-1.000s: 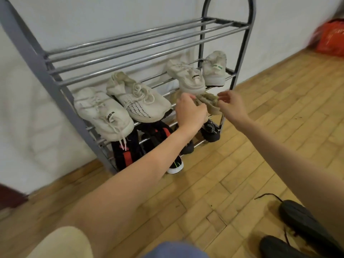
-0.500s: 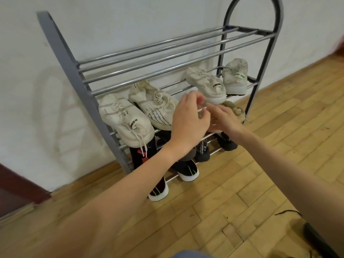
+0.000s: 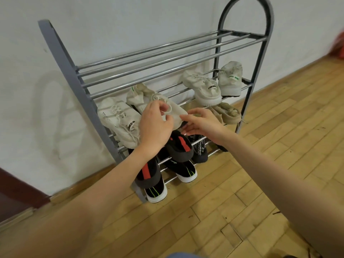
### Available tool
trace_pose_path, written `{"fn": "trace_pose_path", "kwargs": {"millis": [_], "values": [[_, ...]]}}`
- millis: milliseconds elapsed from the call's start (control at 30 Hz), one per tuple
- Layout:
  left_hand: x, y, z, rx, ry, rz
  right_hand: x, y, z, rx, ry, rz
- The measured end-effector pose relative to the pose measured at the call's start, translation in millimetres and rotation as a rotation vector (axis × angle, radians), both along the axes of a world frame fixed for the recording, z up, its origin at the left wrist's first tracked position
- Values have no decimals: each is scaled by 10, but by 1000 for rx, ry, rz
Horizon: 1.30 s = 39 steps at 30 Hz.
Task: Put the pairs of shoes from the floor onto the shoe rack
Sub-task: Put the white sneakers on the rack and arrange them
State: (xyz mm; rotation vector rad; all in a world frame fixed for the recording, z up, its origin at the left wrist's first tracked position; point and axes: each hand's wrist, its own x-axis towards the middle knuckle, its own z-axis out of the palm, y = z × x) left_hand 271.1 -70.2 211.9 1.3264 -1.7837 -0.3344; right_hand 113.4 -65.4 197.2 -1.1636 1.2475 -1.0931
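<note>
Head view: our left hand (image 3: pixel 155 127) pinches the lace of the off-white knit sneaker (image 3: pixel 158 107) on the middle tier of the grey metal tube shoe rack (image 3: pixel 167 58); right hand (image 3: pixel 202 123) hovers by its toe, fingers extended, gripping nothing. We'd seat the sole across two bars and tuck the lace before letting go.

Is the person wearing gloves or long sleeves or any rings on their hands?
No. The left hand and right hand are both bare, with no gloves, rings or watch in view. Both forearms are uncovered right up to the picture's edge, so no sleeves show. The fingernails look short and plain. Nothing is written or drawn on them.
</note>
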Motion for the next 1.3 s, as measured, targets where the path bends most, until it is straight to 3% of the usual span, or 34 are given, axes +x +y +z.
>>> {"fn": "trace_pose_path", "kwargs": {"millis": [100,333,600,767,933,1133,1233,1300], "values": [[8,-8,-13,12,-7,6,15,5,-15,-51,0,-67],[49,-38,41,13,-8,53,-122,111,-78,-201,20,-441],[-63,-294,167,263,-59,27,-675,238,-126,-263,-51,-829],[-218,-331,339,334,102,-155,-923,253,-152,-229,-222,-908],[-375,-291,254,484,455,-91,-1049,266,-212,-227,-492,-844],[-721,-95,0,694,748,-111,-658,443,-395,-210,-350,-491],[-902,52,-6,758,735,-247,-699,417,-278,-224,-434,-552],[-957,107,69,750,613,-350,-836,373,-190,-175,-470,-640]]}}
